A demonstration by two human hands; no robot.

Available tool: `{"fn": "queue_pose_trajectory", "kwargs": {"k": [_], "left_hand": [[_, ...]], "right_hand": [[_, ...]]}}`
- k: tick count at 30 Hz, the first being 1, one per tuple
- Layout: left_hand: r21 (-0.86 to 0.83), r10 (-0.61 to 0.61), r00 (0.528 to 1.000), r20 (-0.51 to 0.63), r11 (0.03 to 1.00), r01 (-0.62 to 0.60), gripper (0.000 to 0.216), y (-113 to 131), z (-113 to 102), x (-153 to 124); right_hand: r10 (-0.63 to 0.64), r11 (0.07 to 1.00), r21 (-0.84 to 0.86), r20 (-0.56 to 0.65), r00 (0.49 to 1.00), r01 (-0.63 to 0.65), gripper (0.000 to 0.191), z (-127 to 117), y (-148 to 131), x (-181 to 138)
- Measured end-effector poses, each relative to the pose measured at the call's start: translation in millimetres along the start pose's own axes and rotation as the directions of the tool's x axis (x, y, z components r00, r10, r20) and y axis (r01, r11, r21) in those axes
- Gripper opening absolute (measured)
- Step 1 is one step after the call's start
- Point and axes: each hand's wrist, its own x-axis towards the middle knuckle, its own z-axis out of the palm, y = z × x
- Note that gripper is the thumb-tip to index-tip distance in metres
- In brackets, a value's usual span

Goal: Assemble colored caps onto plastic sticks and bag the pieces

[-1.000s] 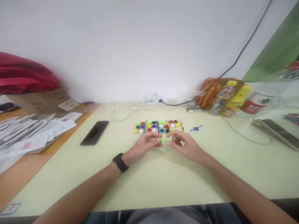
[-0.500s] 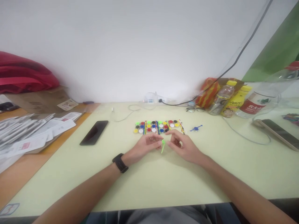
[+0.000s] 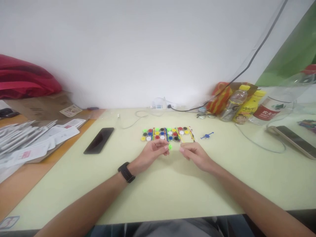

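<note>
My left hand (image 3: 153, 152) pinches a small bright green plastic piece (image 3: 170, 147) between thumb and fingers, above the pale table (image 3: 170, 194). Just to its right, my right hand (image 3: 196, 155) is closed with thumb and forefinger together; what they hold, if anything, is too small to make out. A short gap separates the two hands. Behind them lie rows of small round caps (image 3: 162, 134) in several colours, with thin coloured sticks (image 3: 167, 135) between the groups. A blue arrow-shaped piece with a round middle (image 3: 207, 136) lies apart to the right.
A black phone (image 3: 99, 141) lies at left, near stacked white packets (image 3: 34, 140) and a cardboard box (image 3: 41, 105). Bottles (image 3: 249, 107), glasses (image 3: 206, 116), a cable (image 3: 261, 144) and another phone (image 3: 296, 141) are at right.
My right hand's fingers have closed into a pinch and drawn slightly right, away from the left hand. The green piece has turned, its long stem no longer showing below.
</note>
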Motion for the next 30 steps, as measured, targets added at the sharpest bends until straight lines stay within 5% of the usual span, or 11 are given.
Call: {"fn": "queue_pose_trajectory", "kwargs": {"k": [4, 10, 20, 27, 30], "left_hand": [[0.019, -0.005, 0.999, 0.034, 1.000, 0.004, 0.032, -1, 0, 0], [0.072, -0.014, 0.994, 0.105, 0.997, 0.007, 0.030, 0, 1, -2], [0.082, 0.008, 0.992, 0.130, 0.996, -0.018, 0.028, 2, 3, -3], [0.022, 0.029, 0.996, 0.081, 0.999, -0.031, 0.027, -3, 0, -1], [0.017, 0.024, 0.997, 0.075, 1.000, -0.026, 0.028, -3, 0, 0]], "right_hand": [[-0.005, 1.000, 0.019, -0.081, 0.997, 0.006, 0.029, 6, -2, 2], [-0.010, 1.000, 0.023, -0.067, 0.998, 0.011, 0.021, 12, -2, 1], [-0.006, 1.000, 0.030, -0.083, 0.997, 0.009, 0.018, 13, 1, 1], [-0.083, 0.996, -0.001, -0.237, 0.968, 0.085, 0.062, 15, 4, -1], [-0.047, 0.998, 0.017, -0.237, 0.970, 0.052, 0.035, 12, 6, -1]]}}
